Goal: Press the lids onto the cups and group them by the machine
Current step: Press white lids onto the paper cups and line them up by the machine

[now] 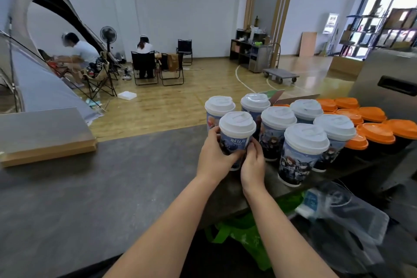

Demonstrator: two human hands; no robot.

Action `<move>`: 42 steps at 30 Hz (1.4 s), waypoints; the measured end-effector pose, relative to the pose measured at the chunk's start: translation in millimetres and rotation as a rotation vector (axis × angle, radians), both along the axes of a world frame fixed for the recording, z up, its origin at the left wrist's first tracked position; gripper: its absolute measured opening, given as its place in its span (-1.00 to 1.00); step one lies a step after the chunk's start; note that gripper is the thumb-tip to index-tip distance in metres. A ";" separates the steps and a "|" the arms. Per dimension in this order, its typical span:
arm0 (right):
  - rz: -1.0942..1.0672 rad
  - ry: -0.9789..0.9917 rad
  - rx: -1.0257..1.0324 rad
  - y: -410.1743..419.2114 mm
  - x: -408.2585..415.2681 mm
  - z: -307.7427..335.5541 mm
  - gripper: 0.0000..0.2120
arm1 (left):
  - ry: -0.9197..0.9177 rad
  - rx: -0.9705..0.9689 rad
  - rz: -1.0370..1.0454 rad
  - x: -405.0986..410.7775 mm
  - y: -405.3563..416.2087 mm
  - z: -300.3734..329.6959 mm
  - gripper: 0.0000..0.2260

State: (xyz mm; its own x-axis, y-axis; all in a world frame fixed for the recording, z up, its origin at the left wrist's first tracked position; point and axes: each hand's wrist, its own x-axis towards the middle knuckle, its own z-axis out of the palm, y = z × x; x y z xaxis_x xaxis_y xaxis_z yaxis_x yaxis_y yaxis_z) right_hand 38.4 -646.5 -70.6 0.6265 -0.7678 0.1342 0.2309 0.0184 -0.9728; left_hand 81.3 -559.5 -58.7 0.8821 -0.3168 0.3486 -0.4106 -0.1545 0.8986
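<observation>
Left hand (212, 153) and right hand (252, 163) both grip one white-lidded printed cup (235, 140), fingers curled round its wall. It stands on the grey counter (101, 187), just beside six other lidded cups (302, 151).

Head view, single, wide-angle: worn at head height, facing forward and down over the counter (90, 187); near the forearms, room beyond at distance.
</observation>
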 end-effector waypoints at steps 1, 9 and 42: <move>0.000 -0.003 -0.002 -0.3 -0.3 -1.4 -0.68 | 0.000 0.010 -0.014 1.4 -0.6 -1.3 -0.36; -0.020 -0.010 -0.044 4.7 2.0 -9.4 -0.71 | 0.020 0.075 -0.084 6.6 2.3 -2.9 -0.33; 1.100 0.112 -0.084 575.9 59.5 21.1 -0.75 | 0.207 -0.427 1.076 -30.4 681.8 22.7 -0.79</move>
State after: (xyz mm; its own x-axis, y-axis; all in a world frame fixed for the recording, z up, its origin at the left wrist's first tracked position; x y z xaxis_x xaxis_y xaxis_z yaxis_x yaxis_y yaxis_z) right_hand 97.9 -70.6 -49.5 0.9728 0.2239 0.0596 0.0397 0.0927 -0.9949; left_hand 51.0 122.3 -36.0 0.6762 0.7338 0.0652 -0.0924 -0.0033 0.9957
